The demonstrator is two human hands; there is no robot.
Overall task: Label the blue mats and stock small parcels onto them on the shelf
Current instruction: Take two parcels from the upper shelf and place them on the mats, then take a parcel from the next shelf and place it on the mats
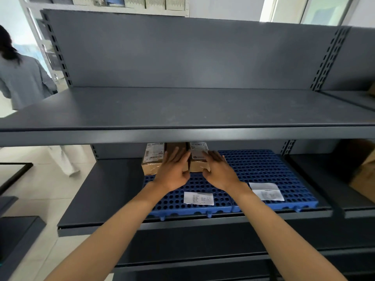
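Two blue perforated mats lie side by side on the lower shelf: the left mat (182,196) and the right mat (263,169). Each carries a white paper label near its front edge, one on the left mat (198,198) and one on the right mat (266,191). At the back of the left mat stand cardboard parcels: a left parcel (152,159), a brown middle parcel (175,148) and a right parcel (198,155). My left hand (174,171) rests flat on the middle parcel. My right hand (218,170) presses on the right parcel, fingers spread.
A bare grey shelf (182,110) overhangs the lower one just above the parcels. A large cardboard box (363,175) sits in the bay to the right. A person in a grey top (22,78) stands at the far left. Bare shelf surface (105,189) lies left of the mats.
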